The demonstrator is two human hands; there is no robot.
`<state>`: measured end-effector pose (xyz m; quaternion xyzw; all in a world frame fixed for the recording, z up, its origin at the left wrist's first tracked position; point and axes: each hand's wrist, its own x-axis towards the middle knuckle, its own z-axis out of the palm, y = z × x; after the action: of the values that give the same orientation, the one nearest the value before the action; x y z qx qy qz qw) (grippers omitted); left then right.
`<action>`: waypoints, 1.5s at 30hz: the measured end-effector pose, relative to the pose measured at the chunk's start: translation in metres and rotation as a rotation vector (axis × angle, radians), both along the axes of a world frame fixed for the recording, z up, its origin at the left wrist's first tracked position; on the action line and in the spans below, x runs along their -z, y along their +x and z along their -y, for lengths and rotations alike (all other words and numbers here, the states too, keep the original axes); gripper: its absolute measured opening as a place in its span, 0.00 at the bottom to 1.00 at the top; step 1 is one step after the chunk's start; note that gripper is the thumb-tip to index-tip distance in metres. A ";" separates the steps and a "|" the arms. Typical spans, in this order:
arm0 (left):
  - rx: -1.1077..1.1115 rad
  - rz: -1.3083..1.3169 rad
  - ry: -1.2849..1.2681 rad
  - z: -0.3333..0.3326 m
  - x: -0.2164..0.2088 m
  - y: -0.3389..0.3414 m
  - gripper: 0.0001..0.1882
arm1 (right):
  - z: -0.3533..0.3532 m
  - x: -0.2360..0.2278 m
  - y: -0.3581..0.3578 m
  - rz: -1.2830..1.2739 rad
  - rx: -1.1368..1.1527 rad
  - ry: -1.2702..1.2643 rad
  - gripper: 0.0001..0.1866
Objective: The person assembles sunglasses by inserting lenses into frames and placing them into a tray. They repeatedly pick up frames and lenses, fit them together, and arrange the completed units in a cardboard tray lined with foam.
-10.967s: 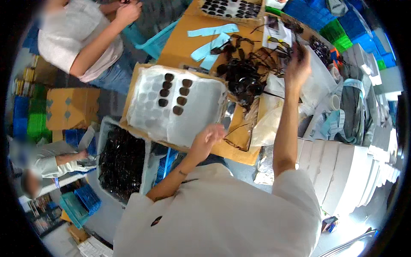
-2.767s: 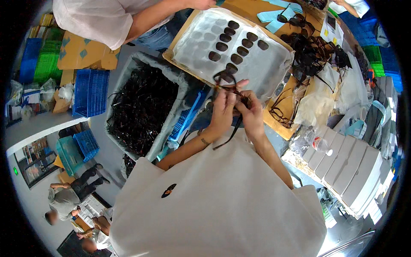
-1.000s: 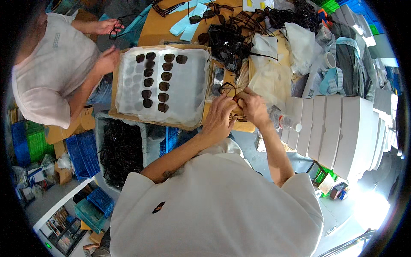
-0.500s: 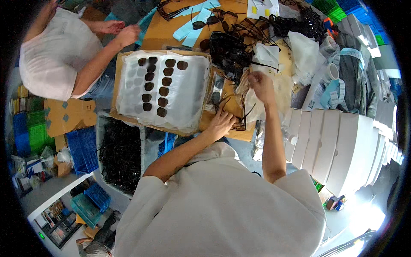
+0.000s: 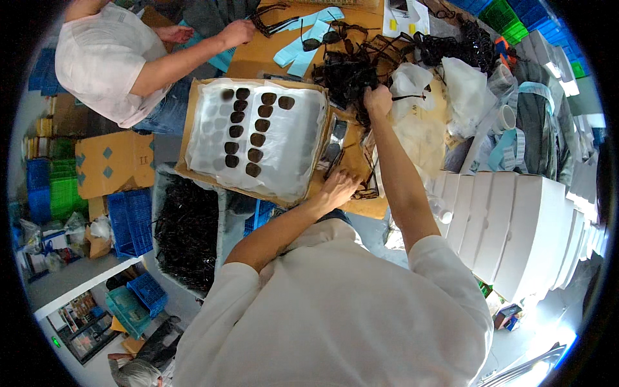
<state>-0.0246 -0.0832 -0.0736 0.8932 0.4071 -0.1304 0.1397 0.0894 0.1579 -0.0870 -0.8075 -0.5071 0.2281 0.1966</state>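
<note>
My left hand [image 5: 342,187] is low over the near edge of the table, its fingers curled onto a dark eyeglass frame [image 5: 369,191]. Farther out, my right hand [image 5: 378,102] is closed at the edge of a heap of black glasses frames [image 5: 342,79]; what its fingers pinch is hidden. Left of my hands lies an open cardboard box [image 5: 188,151] lined with white sheeting. Dark brown lenses [image 5: 258,139] sit in it in two main columns. Between the box and my left hand is a small clear pack with dark lenses [image 5: 334,138].
Across the table, a co-worker's hand [image 5: 237,33] is by more glasses frames [image 5: 271,24]. Light blue strips [image 5: 303,48] and white plastic bags [image 5: 467,90] lie on the table. White boxes [image 5: 509,226] stand in a row at right. A bin of black pieces [image 5: 187,232] stands at lower left.
My right hand has moved away from me and slightly left, from the plastic bag to the black heap. My left hand stays by the frame. The co-worker's arm has stretched right toward the glasses frames.
</note>
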 end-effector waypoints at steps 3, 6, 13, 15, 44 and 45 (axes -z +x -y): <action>0.091 0.113 0.118 0.003 0.003 -0.001 0.45 | 0.002 -0.003 0.008 0.008 -0.005 0.060 0.21; 0.092 0.159 -0.031 -0.009 -0.011 0.005 0.43 | 0.001 -0.005 0.019 -0.229 0.007 0.022 0.18; -0.006 0.365 -0.216 -0.026 -0.006 0.009 0.14 | 0.020 -0.053 0.018 -1.826 0.191 -0.234 0.08; -0.009 0.416 -0.102 -0.019 -0.006 0.013 0.13 | 0.031 -0.051 0.020 -1.894 0.133 -0.174 0.08; -0.872 1.377 0.280 0.054 -0.104 -0.106 0.12 | 0.263 -0.119 -0.123 -0.949 -0.591 0.216 0.22; -0.877 1.300 0.349 0.060 -0.094 -0.113 0.13 | 0.263 -0.120 -0.134 -1.002 -0.590 0.173 0.22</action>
<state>-0.1372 -0.1428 0.0204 0.5581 0.5725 0.5480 0.2457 -0.0442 -0.1051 0.0331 -0.4070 -0.5725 0.5848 0.4056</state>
